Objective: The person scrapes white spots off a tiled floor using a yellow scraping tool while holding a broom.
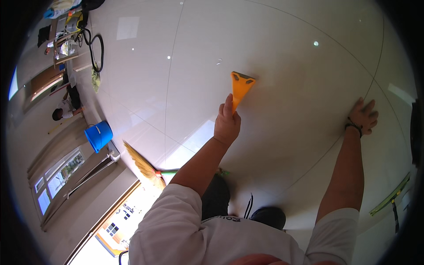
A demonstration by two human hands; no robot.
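My left hand is closed around the handle of an orange plastic scraper. The scraper's wide dark-edged head points away from me and lies at the glossy tiled floor. Small pale bits lie on the tile a little beyond the scraper. Off to the right, my right hand rests on the floor with its fingers spread and holds nothing. A dark beaded bracelet is around that wrist.
A straw broom and a blue bucket stand at the left. Farther off are another person, a black hose and a yellowish-green cloth. A green squeegee-like tool lies at the right edge.
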